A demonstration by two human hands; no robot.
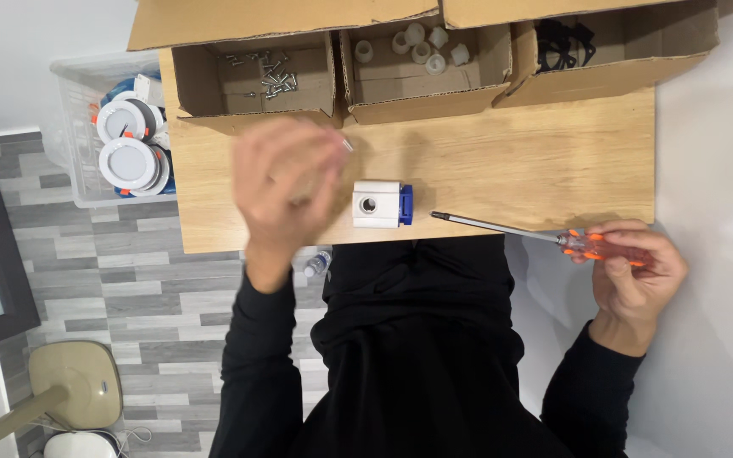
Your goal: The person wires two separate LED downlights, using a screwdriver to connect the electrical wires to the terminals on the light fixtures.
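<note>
Head view: the left hand [286, 191], blurred at centre left, pinches a small screw [347, 145] between thumb and fingertip; the screw is light, rigid, smooth and easily dropped, best held at the shank. The right hand [638, 276], lower right, is closed around the orange handle of a screwdriver [519, 231]; its steel shaft is stiff, and the handle is the proper gripping point. The white-and-blue plastic housing [381, 203] lies at frame centre on the wooden table [536, 161], between the hands and touching neither; it appears light and hard. Three open brown cardboard boxes line the upper edge: screw box [252, 80], white-fittings box [422, 68], black-parts box [612, 47]. A clear bin [69, 110] of round white lamps sits at upper left.
</note>
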